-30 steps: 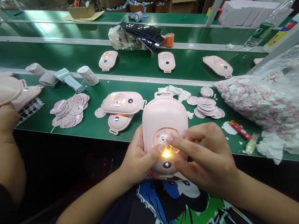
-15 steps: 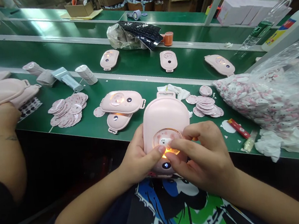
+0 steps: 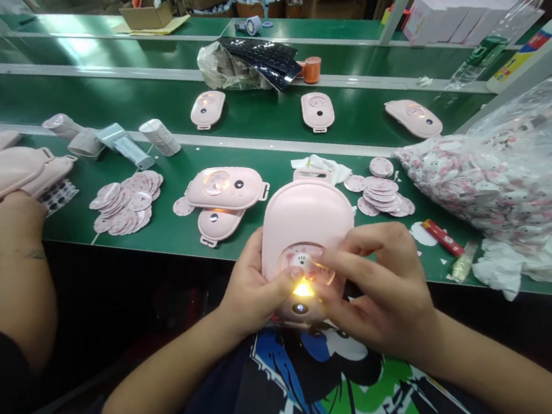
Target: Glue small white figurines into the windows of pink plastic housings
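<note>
We hold a pale pink rounded plastic case (image 3: 305, 243) in both hands, just off the near edge of a green conveyor table (image 3: 169, 236) and above our dark printed T-shirt (image 3: 315, 375). Its long axis runs away from us, with the far end leaning slightly right. A small tab (image 3: 308, 174) at that end is mostly hidden behind the case, and a dark round button (image 3: 298, 308) sits near us at the lower end.

Our left hand (image 3: 258, 285) cups the case's left side, its thumb reaching onto a round clear disc (image 3: 302, 260) printed with a cartoon animal face. Our right hand (image 3: 379, 288) closes in from the right, its curled fingertips (image 3: 325, 269) on the disc's right edge. Those fingers and a bright yellow glow (image 3: 302, 289) hide the disc's lower edge.

Beyond the case lie two more pink cases (image 3: 224, 189), a stack of round printed stickers (image 3: 382, 196) and a clear plastic bag of stickers (image 3: 488, 189). The lettering on a red tube (image 3: 442, 238) is too small to read. At far left, a co-worker's hand (image 3: 3, 221) holds another pink case (image 3: 3, 173).
</note>
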A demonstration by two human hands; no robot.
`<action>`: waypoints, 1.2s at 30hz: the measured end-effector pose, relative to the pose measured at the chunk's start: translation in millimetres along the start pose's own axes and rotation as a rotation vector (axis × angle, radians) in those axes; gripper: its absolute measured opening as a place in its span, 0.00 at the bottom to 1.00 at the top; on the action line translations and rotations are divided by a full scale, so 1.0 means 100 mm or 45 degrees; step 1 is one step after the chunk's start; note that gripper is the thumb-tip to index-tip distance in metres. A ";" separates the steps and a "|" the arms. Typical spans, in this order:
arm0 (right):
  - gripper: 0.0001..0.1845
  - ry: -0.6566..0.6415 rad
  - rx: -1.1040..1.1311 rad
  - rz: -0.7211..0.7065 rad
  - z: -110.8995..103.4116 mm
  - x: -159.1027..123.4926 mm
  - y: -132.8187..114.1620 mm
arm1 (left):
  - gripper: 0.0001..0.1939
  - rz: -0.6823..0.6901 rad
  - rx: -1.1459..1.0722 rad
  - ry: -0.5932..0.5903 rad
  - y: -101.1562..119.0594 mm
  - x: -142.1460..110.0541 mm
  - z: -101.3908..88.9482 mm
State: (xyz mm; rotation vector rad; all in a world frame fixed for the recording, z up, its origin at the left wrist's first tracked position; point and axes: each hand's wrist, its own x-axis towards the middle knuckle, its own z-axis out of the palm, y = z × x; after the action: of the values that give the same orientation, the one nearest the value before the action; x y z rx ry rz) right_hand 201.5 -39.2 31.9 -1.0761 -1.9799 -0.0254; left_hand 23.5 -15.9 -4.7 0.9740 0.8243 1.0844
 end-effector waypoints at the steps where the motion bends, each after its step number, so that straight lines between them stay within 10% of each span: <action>1: 0.17 0.030 0.034 0.051 0.01 -0.02 0.02 | 0.28 -0.007 -0.029 0.002 -0.01 0.00 0.00; 6: 0.50 -0.277 0.474 0.525 0.11 -0.19 0.11 | 0.27 0.002 -0.060 -0.006 -0.05 0.00 -0.02; 10: 0.52 -0.386 0.802 0.749 0.19 -0.26 0.15 | 0.28 0.005 -0.084 -0.045 -0.08 -0.01 -0.03; 36: 0.52 -0.346 0.607 0.674 0.14 -0.27 0.15 | 0.25 -0.010 -0.039 -0.026 -0.11 -0.03 -0.03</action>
State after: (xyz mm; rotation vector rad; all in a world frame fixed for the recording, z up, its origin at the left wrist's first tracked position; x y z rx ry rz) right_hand 209.5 -42.5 -1.1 -1.2842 -1.7341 0.8699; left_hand 23.9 -20.4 -15.9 0.9540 0.7924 1.0759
